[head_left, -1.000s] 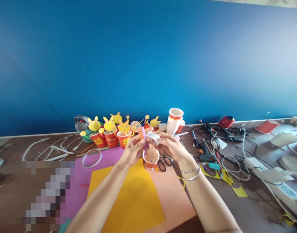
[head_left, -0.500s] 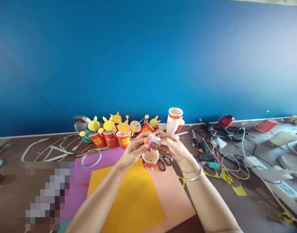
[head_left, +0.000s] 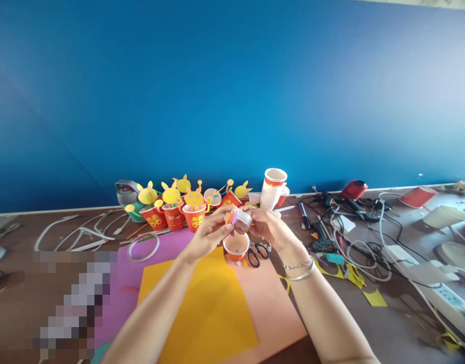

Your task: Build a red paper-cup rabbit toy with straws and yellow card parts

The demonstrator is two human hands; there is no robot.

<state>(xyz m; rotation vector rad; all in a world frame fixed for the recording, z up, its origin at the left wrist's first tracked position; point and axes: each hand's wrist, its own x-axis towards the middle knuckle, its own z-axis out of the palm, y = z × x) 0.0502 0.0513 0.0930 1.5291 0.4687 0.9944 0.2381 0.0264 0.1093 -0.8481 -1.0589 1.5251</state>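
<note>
Above a paper cup (head_left: pixel 236 244), both hands meet around a small bundle. Orange and purple pieces (head_left: pixel 231 217), too small to identify surely, are pinched in my left hand (head_left: pixel 215 227). Against them sits a whitish roll of tape (head_left: pixel 243 220), its side edge gripped by the closed fingers of my right hand (head_left: pixel 269 227). The cup stands upright with its open mouth towards me, just below the fingers. Black-handled scissors (head_left: pixel 258 255) lie to its right. Orange-yellow paper (head_left: pixel 205 303) and peach paper (head_left: pixel 266 308) spread under my forearms.
Red cups (head_left: pixel 194 216) with yellow animal-shaped cutouts line the wall. A tall cup stack (head_left: pixel 272 192) stands behind my right hand. Glue guns (head_left: pixel 323 237), tangled cables and a power strip (head_left: pixel 445 293) fill the right side. Purple paper (head_left: pixel 118 298) lies left, near a white ring (head_left: pixel 143 247).
My hands stay nearly in place over the cup. My right fingers shift slightly on the tape roll, which appears turned a little. Everything else stays where it was.
</note>
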